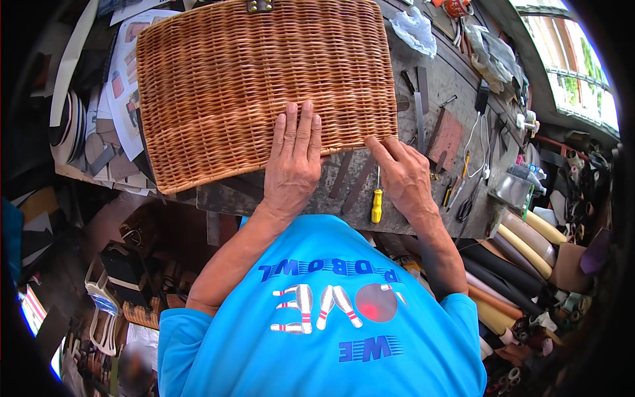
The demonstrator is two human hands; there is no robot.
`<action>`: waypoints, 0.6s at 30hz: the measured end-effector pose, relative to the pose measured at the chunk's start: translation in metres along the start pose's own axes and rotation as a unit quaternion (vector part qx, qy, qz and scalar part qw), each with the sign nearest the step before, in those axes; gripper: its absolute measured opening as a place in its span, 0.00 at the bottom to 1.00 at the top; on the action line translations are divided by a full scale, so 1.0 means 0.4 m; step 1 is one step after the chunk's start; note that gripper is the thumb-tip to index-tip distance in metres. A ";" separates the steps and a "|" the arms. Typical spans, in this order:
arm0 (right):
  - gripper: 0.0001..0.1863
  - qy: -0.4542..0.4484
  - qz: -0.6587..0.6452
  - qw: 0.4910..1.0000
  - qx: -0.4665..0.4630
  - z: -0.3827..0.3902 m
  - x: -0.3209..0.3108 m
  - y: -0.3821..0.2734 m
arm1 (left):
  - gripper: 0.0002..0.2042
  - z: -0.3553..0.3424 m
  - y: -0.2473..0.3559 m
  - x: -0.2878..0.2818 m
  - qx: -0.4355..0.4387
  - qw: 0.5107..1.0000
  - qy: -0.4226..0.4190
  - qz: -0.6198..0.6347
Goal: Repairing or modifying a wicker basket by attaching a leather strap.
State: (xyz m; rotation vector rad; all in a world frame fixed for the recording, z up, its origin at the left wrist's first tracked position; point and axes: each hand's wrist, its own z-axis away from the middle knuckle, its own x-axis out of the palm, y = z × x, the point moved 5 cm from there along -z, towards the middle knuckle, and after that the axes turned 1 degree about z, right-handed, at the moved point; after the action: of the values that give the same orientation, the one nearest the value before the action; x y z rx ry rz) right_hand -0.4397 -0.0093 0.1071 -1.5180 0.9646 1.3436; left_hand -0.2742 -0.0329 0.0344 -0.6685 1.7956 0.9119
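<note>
A large brown wicker basket or case (218, 86) with a metal clasp on its far edge covers the far middle of the workbench. On its woven top, close to the near edge, my left hand (293, 155) lies flat with the fingers stretched out. My right hand (399, 169) is at the near right corner, its bent fingers gripping the wicker rim; the undersides of those fingers are hidden. Just left of that hand, a screwdriver with a yellow handle (376, 206) lies on the bench, its thin shaft pointing toward the wicker edge.
The dark workbench (304, 205) carries a reddish-brown block (446, 139), a metal ruler (420, 122), dark strips (358, 184) and a plastic bag (414, 32). Printed sheets (122, 79) stick out at the left. A clear container (514, 190) stands right, beside rolled material (522, 245).
</note>
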 end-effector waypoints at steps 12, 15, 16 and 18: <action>0.23 -0.048 -0.010 0.999 -0.008 -0.005 0.000 0.010 | 0.43 0.001 0.001 0.003 0.002 1.000 -0.004 -0.015; 0.23 -0.052 -0.012 0.999 -0.009 -0.005 -0.003 0.011 | 0.43 0.001 0.000 0.001 0.002 1.000 0.002 -0.015; 0.23 -0.053 -0.013 0.998 -0.008 -0.005 -0.003 0.011 | 0.43 0.001 0.001 0.000 0.002 1.000 -0.001 -0.011; 0.23 -0.050 -0.009 0.999 -0.012 -0.002 -0.003 0.011 | 0.43 0.000 0.002 0.001 0.003 1.000 -0.004 -0.007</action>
State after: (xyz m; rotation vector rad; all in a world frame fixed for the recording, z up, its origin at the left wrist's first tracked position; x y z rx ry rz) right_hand -0.4437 -0.0113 0.1079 -1.4601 0.8724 1.4086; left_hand -0.2748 -0.0325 0.0341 -0.6721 1.7838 0.8989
